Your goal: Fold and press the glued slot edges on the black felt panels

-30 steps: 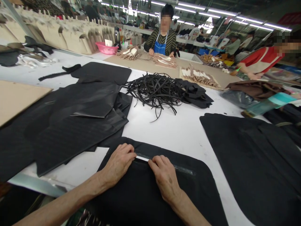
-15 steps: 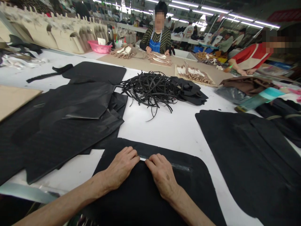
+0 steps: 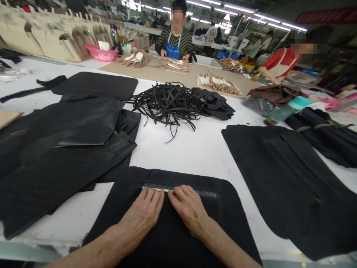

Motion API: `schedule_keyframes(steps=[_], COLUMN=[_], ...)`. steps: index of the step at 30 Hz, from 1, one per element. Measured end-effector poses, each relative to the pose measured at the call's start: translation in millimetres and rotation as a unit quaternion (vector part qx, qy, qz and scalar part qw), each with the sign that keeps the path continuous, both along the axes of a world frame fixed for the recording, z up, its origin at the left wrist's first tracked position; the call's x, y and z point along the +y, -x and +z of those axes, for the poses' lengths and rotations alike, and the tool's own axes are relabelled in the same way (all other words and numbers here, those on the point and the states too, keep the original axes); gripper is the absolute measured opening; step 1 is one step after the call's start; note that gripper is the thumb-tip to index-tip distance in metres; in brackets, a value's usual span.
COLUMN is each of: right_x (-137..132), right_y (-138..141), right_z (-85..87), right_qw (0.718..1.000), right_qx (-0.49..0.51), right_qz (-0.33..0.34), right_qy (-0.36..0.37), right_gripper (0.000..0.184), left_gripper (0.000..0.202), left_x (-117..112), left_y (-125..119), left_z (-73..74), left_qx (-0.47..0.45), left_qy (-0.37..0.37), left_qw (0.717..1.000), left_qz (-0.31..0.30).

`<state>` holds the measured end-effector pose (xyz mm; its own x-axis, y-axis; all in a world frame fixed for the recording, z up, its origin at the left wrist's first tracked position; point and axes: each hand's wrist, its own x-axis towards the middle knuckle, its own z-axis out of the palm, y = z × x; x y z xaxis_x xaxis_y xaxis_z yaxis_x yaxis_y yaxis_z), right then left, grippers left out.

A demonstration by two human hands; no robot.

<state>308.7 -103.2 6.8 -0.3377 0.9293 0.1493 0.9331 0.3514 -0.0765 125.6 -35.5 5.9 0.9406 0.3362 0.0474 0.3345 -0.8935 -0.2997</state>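
Observation:
A black fabric panel (image 3: 178,238) with rounded corners lies on the white table (image 3: 195,149) right in front of me. A shiny strip of tape (image 3: 206,193) runs along it near its far edge. My left hand (image 3: 142,216) and my right hand (image 3: 189,210) lie flat on the panel side by side, fingertips pressing at the strip's near edge. Neither hand grips anything.
Stacked black panels (image 3: 69,137) lie to the left, another large black piece (image 3: 284,178) to the right. A tangle of black straps (image 3: 164,102) sits in the middle. Other people work across the table, one in a blue apron (image 3: 174,46). A pink basin (image 3: 102,52) stands far left.
My hands have drawn closer together on the strip, the right hand sliding left. My head has shifted, so the table looks moved to the left.

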Motion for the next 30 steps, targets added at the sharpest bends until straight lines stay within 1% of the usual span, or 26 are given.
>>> schedule_keyframes(steps=[3, 7, 13, 15, 20, 23, 26, 28, 30], right_x=[-6, -18, -35, -42, -59, -69, -79, -84, -86], right_y=[-10, -31, -54, -61, -79, -88, -94, -95, -93], right_z=[1.2, 1.7, 6.4, 8.2, 10.0, 10.0, 8.7, 7.3, 6.4], right_qw=[1.000, 0.999, 0.996, 0.995, 0.993, 0.992, 0.991, 0.989, 0.984], right_qx=[-0.017, -0.038, -0.080, -0.091, -0.114, -0.117, -0.111, -0.090, -0.055], right_qz=[0.007, -0.003, -0.011, -0.015, -0.028, -0.050, -0.078, -0.116, -0.172], right_qy=[0.002, 0.019, 0.030, 0.031, -0.001, -0.006, -0.011, -0.005, -0.001], right_gripper=[0.022, 0.023, 0.025, 0.026, 0.026, 0.026, 0.029, 0.028, 0.025], left_gripper=[0.045, 0.049, 0.065, 0.068, 0.074, 0.074, 0.074, 0.075, 0.076], left_x=[-6, -9, -16, -17, -16, -15, -15, -15, -15], left_y=[-4, -7, -24, -29, -30, -28, -27, -27, -27], left_z=[1.1, 3.8, 12.7, 15.0, 15.2, 14.7, 14.4, 13.9, 12.9], left_qx=[0.015, 0.044, 0.087, 0.095, 0.091, 0.068, 0.062, 0.068, 0.076], left_qy=[-0.025, -0.039, -0.032, -0.031, -0.078, -0.087, -0.095, -0.112, -0.124], left_qw=[1.000, 0.998, 0.994, 0.993, 0.991, 0.993, 0.993, 0.991, 0.989], left_qz=[0.006, 0.008, 0.058, 0.064, 0.058, 0.041, 0.037, 0.032, 0.029])
